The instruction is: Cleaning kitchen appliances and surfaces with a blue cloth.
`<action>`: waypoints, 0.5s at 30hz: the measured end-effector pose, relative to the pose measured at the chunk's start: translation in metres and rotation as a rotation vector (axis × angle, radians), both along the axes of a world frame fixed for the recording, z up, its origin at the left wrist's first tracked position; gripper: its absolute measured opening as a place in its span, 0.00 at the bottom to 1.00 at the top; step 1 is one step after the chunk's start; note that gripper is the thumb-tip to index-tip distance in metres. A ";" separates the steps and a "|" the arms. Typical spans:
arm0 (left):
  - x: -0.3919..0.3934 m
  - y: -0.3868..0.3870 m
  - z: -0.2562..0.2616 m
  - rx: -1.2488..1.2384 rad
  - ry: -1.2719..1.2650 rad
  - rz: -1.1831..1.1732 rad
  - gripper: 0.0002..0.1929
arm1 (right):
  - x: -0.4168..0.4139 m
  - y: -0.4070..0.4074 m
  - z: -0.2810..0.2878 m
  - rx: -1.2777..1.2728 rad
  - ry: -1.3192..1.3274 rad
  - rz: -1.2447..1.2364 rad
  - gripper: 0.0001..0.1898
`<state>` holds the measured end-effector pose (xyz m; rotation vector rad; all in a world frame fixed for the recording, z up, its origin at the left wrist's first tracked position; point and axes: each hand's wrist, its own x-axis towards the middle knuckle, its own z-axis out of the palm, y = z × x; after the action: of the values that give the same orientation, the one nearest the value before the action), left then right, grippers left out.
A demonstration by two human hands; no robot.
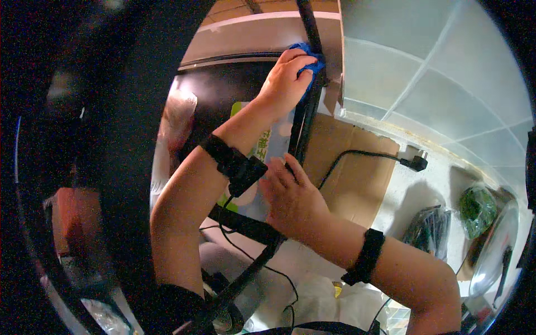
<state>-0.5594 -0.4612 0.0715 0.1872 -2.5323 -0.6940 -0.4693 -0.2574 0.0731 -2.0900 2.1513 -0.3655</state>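
My left hand (287, 77) is closed over a crumpled blue cloth (305, 48). The cloth is pressed to a black post (309, 23) at the far right corner of a black shelf frame (305, 125). Below it, slightly blurred, my right hand (293, 192) has its fingers apart, with no held thing visible. It is over a printed panel (278, 138) with green parts and writing, close to the frame's right side. Whether its fingertips touch the panel or frame, I cannot tell. My left forearm hides part of the panel.
Cardboard (351, 167) lies right of the frame, with a black cord and power plug (414, 161) across it. A tiled wall (402, 63) rises beyond. At right are a bag of greens (477, 209) and a glass lid (494, 251). A thin cable (259, 261) hangs below my left wrist.
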 end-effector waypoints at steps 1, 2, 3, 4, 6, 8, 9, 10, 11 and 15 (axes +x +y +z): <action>0.001 0.001 0.003 0.000 -0.009 0.010 0.14 | 0.000 0.000 -0.004 -0.027 0.013 -0.005 0.29; 0.000 0.002 0.007 -0.064 -0.088 -0.152 0.13 | -0.002 0.000 -0.007 -0.053 0.026 -0.010 0.29; 0.002 0.004 0.010 -0.121 -0.169 -0.313 0.13 | -0.006 0.000 -0.006 -0.048 0.014 0.003 0.29; 0.004 0.011 0.003 -0.096 -0.122 -0.323 0.11 | -0.009 0.001 -0.001 -0.090 0.000 0.035 0.27; 0.004 0.007 0.000 -0.090 -0.169 -0.356 0.12 | -0.019 0.001 0.001 -0.169 -0.162 0.075 0.19; 0.012 0.010 0.004 -0.017 -0.249 -0.448 0.13 | -0.032 0.010 0.011 -0.243 -0.211 0.051 0.16; 0.020 0.010 0.006 -0.012 -0.248 -0.443 0.13 | -0.043 0.013 0.020 -0.339 -0.241 0.011 0.13; 0.030 0.016 0.003 0.012 -0.319 -0.526 0.13 | -0.061 0.020 0.033 -0.241 -0.271 -0.012 0.13; 0.057 0.016 0.021 0.000 -0.424 -0.571 0.13 | -0.069 0.025 0.057 -0.189 -0.324 0.001 0.13; 0.125 0.047 0.035 0.051 -0.619 -0.616 0.13 | -0.091 0.057 0.064 -0.396 -0.348 -0.113 0.14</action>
<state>-0.4345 -0.4138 0.1069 -0.4546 -3.1984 -1.0582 -0.5604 -0.2006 0.1374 -1.8927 2.1154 -1.1582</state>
